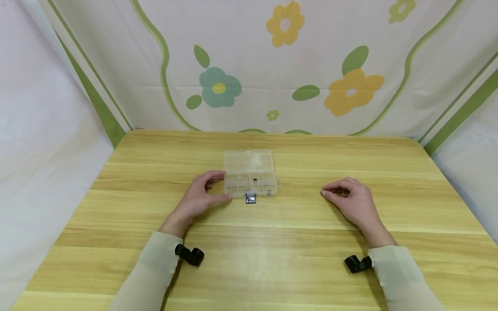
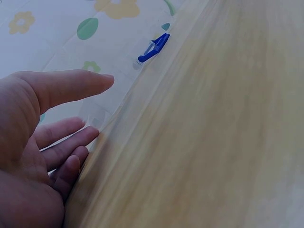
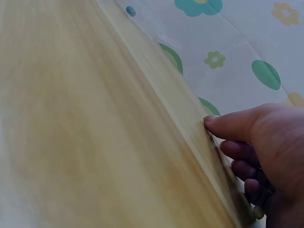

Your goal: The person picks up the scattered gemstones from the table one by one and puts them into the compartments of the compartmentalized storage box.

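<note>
A clear plastic compartment box (image 1: 249, 183) stands on the wooden table with its lid (image 1: 249, 160) raised at the back. From its front edge a blue clasp (image 2: 154, 48) hangs down. A few tiny pieces lie inside, among them a dark piece (image 1: 255, 179) and a teal piece (image 3: 130, 11). My left hand (image 1: 198, 196) is at the box's left end, its thumb by the front corner and its fingers by the back. Right of the box, my right hand (image 1: 352, 201) brings thumb and index fingertips together low over the table; anything tiny between them is too small to make out.
Wooden tabletop (image 1: 256, 263) surrounds the box. A white cloth (image 1: 256, 69) with flower prints hangs behind the table, and pale cloth hangs at both sides. Each sleeve carries a black wrist mount, on the left (image 1: 189, 255) and on the right (image 1: 357, 264).
</note>
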A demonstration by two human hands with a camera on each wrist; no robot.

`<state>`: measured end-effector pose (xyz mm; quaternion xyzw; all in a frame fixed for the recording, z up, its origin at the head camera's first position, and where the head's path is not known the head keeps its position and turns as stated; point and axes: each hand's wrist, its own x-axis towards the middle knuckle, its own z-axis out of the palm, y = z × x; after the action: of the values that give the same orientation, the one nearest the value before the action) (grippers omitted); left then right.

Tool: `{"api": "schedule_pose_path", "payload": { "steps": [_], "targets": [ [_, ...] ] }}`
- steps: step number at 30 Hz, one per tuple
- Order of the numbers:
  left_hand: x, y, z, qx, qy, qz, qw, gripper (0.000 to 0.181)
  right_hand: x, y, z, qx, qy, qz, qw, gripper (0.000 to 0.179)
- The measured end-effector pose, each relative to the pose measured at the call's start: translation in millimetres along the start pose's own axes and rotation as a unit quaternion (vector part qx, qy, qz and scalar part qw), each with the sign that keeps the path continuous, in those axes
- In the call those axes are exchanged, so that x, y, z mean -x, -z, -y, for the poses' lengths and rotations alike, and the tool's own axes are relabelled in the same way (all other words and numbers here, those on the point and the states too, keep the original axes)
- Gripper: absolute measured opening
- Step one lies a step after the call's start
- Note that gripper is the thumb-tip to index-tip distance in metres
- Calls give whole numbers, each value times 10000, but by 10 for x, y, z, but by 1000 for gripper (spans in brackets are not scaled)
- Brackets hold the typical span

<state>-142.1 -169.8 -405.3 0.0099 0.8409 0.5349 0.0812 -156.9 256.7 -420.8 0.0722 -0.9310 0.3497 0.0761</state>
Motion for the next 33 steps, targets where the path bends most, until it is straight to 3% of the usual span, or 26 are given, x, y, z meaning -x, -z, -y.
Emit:
{"api": "schedule_pose_path", "payload": {
  "steps": [14, 33],
  "targets": [
    [8, -10, 8, 13, -18, -18, 10000, 72, 6, 3, 58, -8, 74, -30, 10000, 15],
    [5, -5, 9, -9, -86, -18, 10000, 72, -94, -127, 323, -328, 109, 24, 9994, 16]
  ]
}}
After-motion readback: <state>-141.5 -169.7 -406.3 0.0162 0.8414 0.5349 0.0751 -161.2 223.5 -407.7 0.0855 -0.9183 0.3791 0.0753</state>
